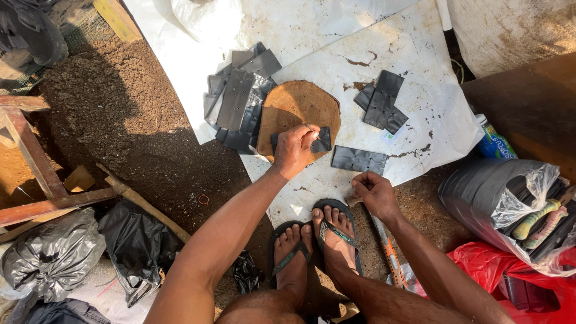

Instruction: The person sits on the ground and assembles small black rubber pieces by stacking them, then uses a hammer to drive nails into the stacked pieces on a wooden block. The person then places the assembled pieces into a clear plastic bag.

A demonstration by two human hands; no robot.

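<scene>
The left hand (295,150) presses down on a small flat black plastic bag (318,141), fingers curled over its near edge, pinning it against a round brown wooden block (294,107) that lies on a dirty white sheet (420,102). The right hand (373,193) is clenched around the top of a slim orange-and-white handled tool (389,252) whose shaft runs down beside the sandalled feet (318,240). Just right of the block, another flat black bag (359,159) lies on the sheet, with a small stack (381,102) farther off and a bigger heap (240,96) to the block's left. A clear bag of black rolls (510,204) sits at the right.
</scene>
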